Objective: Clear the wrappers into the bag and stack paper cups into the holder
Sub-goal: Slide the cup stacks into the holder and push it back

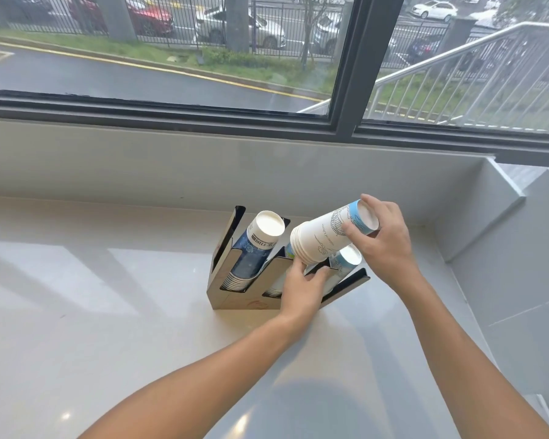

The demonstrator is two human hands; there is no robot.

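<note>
A shiny metal cup holder (235, 299) with slanted slots stands on the pale counter. Its left slot holds a stack of blue-patterned paper cups (254, 248), bases up. The right slot holds another stack (346, 259), mostly hidden. My right hand (384, 239) grips a white stack of paper cups (327, 236) by its blue-banded base end, held tilted above the right slot with the rims pointing down-left. My left hand (301, 286) rests on the holder's front edge, fingers touching the rims of the held stack. No wrappers or bag are in view.
The counter (108, 296) runs along a low grey wall under a dark-framed window (346, 90). A grey side wall (488, 223) closes the right end, close behind the holder. Open counter lies to the left and front.
</note>
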